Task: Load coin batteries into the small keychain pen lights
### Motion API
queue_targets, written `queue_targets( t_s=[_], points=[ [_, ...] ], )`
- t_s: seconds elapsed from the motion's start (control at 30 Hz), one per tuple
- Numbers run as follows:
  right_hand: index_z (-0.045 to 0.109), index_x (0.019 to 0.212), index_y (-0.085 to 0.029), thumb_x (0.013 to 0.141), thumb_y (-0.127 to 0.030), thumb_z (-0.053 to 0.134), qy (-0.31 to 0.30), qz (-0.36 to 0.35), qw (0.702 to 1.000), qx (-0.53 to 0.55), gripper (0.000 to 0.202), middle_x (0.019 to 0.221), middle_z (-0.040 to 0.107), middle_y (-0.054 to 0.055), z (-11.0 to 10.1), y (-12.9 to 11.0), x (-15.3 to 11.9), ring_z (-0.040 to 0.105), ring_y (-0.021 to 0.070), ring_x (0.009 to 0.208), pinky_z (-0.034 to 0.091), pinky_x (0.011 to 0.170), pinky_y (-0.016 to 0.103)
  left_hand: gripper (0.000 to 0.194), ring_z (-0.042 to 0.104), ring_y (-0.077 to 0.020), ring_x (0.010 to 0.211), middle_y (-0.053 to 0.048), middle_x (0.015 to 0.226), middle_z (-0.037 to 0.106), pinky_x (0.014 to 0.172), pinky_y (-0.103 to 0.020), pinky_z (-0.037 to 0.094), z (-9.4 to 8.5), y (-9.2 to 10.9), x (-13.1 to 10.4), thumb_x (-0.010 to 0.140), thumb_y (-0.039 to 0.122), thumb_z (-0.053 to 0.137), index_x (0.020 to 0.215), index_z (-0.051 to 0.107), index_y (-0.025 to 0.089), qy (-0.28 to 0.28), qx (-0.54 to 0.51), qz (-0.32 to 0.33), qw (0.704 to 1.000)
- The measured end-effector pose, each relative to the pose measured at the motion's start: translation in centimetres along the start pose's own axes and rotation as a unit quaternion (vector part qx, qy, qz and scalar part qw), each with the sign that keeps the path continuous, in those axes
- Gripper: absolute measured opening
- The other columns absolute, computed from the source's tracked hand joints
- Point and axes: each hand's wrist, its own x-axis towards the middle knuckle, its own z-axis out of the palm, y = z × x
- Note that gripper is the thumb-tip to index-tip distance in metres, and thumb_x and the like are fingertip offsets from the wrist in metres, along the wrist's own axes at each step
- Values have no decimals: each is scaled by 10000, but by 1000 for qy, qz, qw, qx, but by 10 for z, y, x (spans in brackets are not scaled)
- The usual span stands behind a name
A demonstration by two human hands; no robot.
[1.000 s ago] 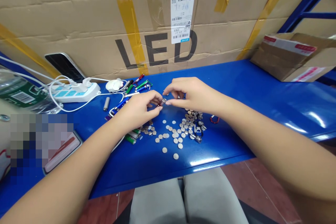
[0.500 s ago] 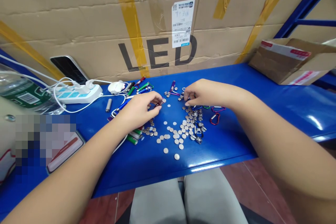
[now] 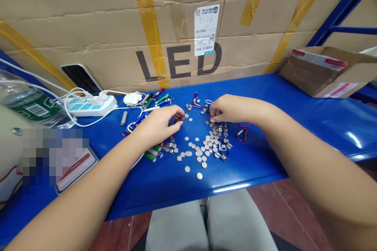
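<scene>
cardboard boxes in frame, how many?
2: the big LED-printed box standing behind the blue shelf, and a small taped box at its far right. None hidden, as far as visible.

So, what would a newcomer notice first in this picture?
First, the scatter of small silver button cells in the middle of the blue shelf, with the left hand pinching a small red piece and the right hand reaching into the far side of the pile. Behind them stands a big cardboard box printed LED, and a white power strip lies at the left.

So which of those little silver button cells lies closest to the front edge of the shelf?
The lone button cell nearest the person's lap, just beyond the scattered button cells.
</scene>
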Motion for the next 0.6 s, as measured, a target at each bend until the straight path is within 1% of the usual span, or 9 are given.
queue_targets(
  t_s=[0.07, 0.13, 0.2, 0.27, 0.37, 0.47, 0.6],
  points=[
    [702, 788, -191, 791, -244, 590, 7, -5, 1000, 5, 125, 770, 693, 44, 2, -2, 2, 570, 154, 643, 386, 559, 283, 197, 646, -185, 929, -29, 1003, 692, 845, -330, 507, 0, 0, 0, 818, 212, 544, 1005, 604, 207, -1, 4, 2, 1000],
    [698, 799, -189, 793, -252, 582, 28, -11, 999, 23, 132, 785, 691, 44, 2, -3, 3, 575, 156, 670, 388, 580, 282, 190, 647, -183, 921, -31, 994, 693, 835, -325, 508, 0, 0, 0, 818, 210, 544, 998, 606, 204, -2, 5, 8, 1000],
    [686, 794, -185, 783, -241, 575, 60, -17, 997, 43, 125, 767, 681, 37, 1, -4, 3, 569, 149, 668, 387, 589, 276, 187, 650, -183, 919, -32, 989, 696, 828, -324, 510, 1, 0, 0, 819, 211, 544, 995, 608, 203, -2, 5, 14, 1000],
    [661, 795, -173, 771, -211, 561, 105, -31, 991, 78, 109, 733, 660, 26, 0, -9, 2, 555, 134, 643, 386, 590, 263, 190, 652, -182, 915, -31, 987, 700, 829, -325, 512, 2, -1, -1, 820, 215, 545, 998, 612, 204, -1, 4, 17, 1000],
    [602, 822, -162, 785, -226, 539, 158, -60, 972, 164, 98, 694, 615, 6, 0, -19, 3, 526, 113, 604, 387, 576, 241, 201, 656, -174, 907, -31, 997, 706, 843, -327, 513, 3, 0, -1, 827, 231, 543, 1010, 623, 205, 4, -13, 20, 1000],
    [564, 828, -163, 800, -247, 519, 160, -93, 960, 211, 99, 674, 577, -9, 4, -28, 5, 500, 105, 590, 381, 566, 232, 227, 657, -166, 898, -36, 1017, 708, 837, -321, 520, 2, 2, -1, 832, 241, 538, 1032, 638, 206, 17, -48, 19, 999],
    [538, 837, -175, 819, -249, 496, 165, -109, 955, 221, 87, 680, 557, -17, 11, -29, 8, 488, 103, 599, 375, 570, 229, 252, 656, -164, 861, -42, 1020, 712, 774, -309, 535, 1, 4, -2, 834, 256, 533, 1044, 666, 213, 27, -82, 15, 996]
  ],
)
